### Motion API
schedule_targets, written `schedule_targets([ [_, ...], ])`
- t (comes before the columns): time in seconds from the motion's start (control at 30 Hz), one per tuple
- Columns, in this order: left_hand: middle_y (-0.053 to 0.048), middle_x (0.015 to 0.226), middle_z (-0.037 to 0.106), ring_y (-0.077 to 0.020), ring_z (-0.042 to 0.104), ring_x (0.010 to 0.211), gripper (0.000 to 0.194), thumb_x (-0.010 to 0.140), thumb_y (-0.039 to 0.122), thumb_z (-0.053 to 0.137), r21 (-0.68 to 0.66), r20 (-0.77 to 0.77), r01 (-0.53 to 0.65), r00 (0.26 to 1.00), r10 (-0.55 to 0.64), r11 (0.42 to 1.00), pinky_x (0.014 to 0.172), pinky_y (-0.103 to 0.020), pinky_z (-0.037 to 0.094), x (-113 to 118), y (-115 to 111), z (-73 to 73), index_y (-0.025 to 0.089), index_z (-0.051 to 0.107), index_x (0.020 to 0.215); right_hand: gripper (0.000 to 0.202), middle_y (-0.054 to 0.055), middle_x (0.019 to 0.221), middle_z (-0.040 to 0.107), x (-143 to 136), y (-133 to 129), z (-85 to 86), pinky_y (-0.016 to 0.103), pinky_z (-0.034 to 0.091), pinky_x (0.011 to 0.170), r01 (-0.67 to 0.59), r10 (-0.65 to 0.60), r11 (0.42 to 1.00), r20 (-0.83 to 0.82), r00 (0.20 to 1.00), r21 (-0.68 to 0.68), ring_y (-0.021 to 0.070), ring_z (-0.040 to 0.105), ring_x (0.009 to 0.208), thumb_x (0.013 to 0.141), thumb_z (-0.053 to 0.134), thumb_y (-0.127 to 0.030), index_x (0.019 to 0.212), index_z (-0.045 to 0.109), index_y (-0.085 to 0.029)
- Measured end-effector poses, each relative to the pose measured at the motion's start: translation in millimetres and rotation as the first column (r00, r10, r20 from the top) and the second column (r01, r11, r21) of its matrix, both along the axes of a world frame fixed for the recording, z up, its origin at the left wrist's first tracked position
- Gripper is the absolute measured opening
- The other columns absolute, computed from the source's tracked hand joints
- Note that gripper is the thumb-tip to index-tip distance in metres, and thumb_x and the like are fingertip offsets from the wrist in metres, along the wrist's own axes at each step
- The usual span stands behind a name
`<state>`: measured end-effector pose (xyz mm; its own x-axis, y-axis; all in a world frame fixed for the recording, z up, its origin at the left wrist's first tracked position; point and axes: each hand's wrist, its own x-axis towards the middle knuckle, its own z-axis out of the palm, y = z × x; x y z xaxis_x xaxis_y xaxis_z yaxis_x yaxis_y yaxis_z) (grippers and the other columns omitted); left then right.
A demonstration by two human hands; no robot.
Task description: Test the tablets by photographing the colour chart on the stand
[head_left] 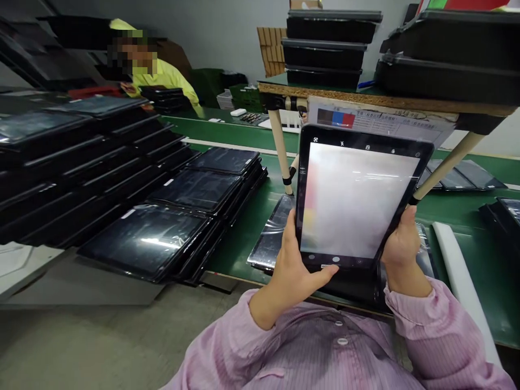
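Observation:
A black-framed tablet (357, 200) is held up in front of me in both hands. Its lit screen shows a blurred whitish picture, with red and yellow patches along the left side and small icons at top and bottom. My left hand (294, 273) grips the lower left edge, the thumb lying by the bottom border under the screen. Around the lower right edge closes my right hand (402, 244), its fingers partly hidden behind the tablet. Beneath it, film-covered dark panels (270, 235) lie on the green bench (235, 254), partly covered by the tablet and my hands.
Stacked dark panels in black trays (162, 238) fill the left side. A wooden shelf (365, 97) carrying black trays (325, 54) stands ahead on pale poles, with a printed sheet below its edge. A white foam strip (463, 287) lies right. A person in yellow (166, 81) works behind.

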<state>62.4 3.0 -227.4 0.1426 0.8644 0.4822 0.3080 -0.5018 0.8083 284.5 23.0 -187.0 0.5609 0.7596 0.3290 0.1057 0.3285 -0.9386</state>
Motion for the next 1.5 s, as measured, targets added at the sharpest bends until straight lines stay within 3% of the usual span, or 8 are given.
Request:
schedule_targets([
  [0.2, -0.027, 0.174, 0.026, -0.0447, 0.038, 0.159, 0.136, 0.078, 0.056, 0.090, 0.118, -0.149, -0.078, 0.984, 0.095, 0.990, 0.124, -0.058, 0.043, 9, 2, -5.6, 0.027, -0.003, 0.172, 0.087, 0.011, 0.107, 0.073, 9, 6, -11.2, 0.046, 0.063, 0.095, -0.019, 0.028, 0.999, 0.213, 0.977, -0.045, 0.0316, 0.067, 0.123, 0.095, 0.019, -0.091, 0.123, 0.071, -0.027],
  [0.5, -0.027, 0.173, 0.027, -0.0460, 0.033, 0.161, 0.137, 0.071, 0.068, 0.090, 0.063, -0.089, -0.125, 0.987, 0.130, 0.990, 0.128, -0.061, 0.036, 11, 3, -10.4, 0.022, 0.009, 0.171, 0.082, 0.011, 0.106, 0.073, 4, 5, -9.2, 0.049, 0.061, 0.104, -0.026, 0.033, 0.997, 0.105, 0.994, -0.068, 0.0327, 0.063, 0.132, 0.095, 0.025, -0.091, 0.114, 0.072, -0.026],
  [0.7, -0.014, 0.155, 0.060, -0.0336, 0.060, 0.143, 0.075, 0.099, 0.070, 0.056, -0.184, 0.428, 0.160, 0.901, -0.068, 0.970, 0.120, -0.050, 0.050, -7, 14, -7.9, 0.029, 0.042, 0.161, 0.070, 0.007, 0.128, 0.075, -8, -11, 2.1, 0.050, 0.050, 0.123, -0.139, 0.138, 0.989, 0.035, 0.990, 0.039, 0.0303, 0.050, 0.151, 0.099, 0.038, -0.082, 0.121, 0.075, -0.027],
  [0.83, -0.001, 0.157, 0.062, -0.0295, 0.061, 0.143, 0.069, 0.097, 0.065, 0.064, -0.346, 0.539, 0.212, 0.842, 0.008, 0.914, 0.119, -0.048, 0.051, -12, 16, -6.6, 0.046, 0.046, 0.160, 0.071, -0.004, 0.170, 0.043, 2, -26, 17.1, 0.048, 0.031, 0.136, -0.317, 0.278, 0.943, 0.285, 0.917, 0.103, 0.0257, 0.030, 0.164, 0.104, 0.033, -0.075, 0.162, 0.045, -0.035],
  [0.97, 0.005, 0.161, 0.060, -0.0280, 0.057, 0.148, 0.072, 0.094, 0.063, 0.070, -0.385, 0.573, 0.253, 0.819, 0.016, 0.888, 0.121, -0.046, 0.051, -5, 12, -14.0, 0.050, 0.046, 0.160, 0.070, -0.012, 0.179, 0.014, 20, -33, 24.9, 0.048, 0.021, 0.139, -0.368, 0.288, 0.925, 0.447, 0.847, 0.100, 0.0240, 0.015, 0.167, 0.109, 0.027, -0.066, 0.173, 0.010, -0.042],
  [1.2, 0.001, 0.158, 0.062, -0.0273, 0.063, 0.142, 0.074, 0.087, 0.061, 0.081, -0.444, 0.632, 0.286, 0.772, 0.071, 0.849, 0.115, -0.041, 0.057, 12, -1, -18.3, 0.046, 0.056, 0.155, 0.071, -0.011, 0.179, 0.016, 34, -34, 8.7, 0.046, 0.019, 0.139, -0.321, 0.265, 0.946, 0.460, 0.848, 0.047, 0.0223, 0.014, 0.167, 0.109, 0.029, -0.067, 0.173, 0.014, -0.040],
  [1.37, -0.007, 0.152, 0.068, -0.0303, 0.072, 0.130, 0.082, 0.087, 0.056, 0.083, -0.617, 0.602, 0.353, 0.788, 0.132, 0.704, 0.112, -0.045, 0.058, 13, 2, 0.4, 0.036, 0.052, 0.160, 0.094, 0.002, 0.179, 0.023, 79, -45, -12.3, 0.051, 0.047, 0.124, -0.249, 0.295, 0.948, 0.251, 0.922, -0.199, 0.0275, 0.044, 0.156, 0.097, 0.025, -0.089, 0.172, -0.007, -0.041],
  [1.5, -0.010, 0.146, 0.072, -0.0304, 0.073, 0.126, 0.081, 0.086, 0.049, 0.083, -0.755, 0.480, 0.287, 0.854, 0.199, 0.590, 0.110, -0.045, 0.059, 11, 19, -5.9, 0.029, 0.055, 0.159, 0.089, 0.011, 0.168, 0.045, 150, -53, -42.5, 0.054, 0.039, 0.129, 0.097, 0.057, 0.900, 0.335, 0.940, -0.425, 0.0314, 0.050, 0.152, 0.097, 0.032, -0.085, 0.164, 0.044, -0.027],
])
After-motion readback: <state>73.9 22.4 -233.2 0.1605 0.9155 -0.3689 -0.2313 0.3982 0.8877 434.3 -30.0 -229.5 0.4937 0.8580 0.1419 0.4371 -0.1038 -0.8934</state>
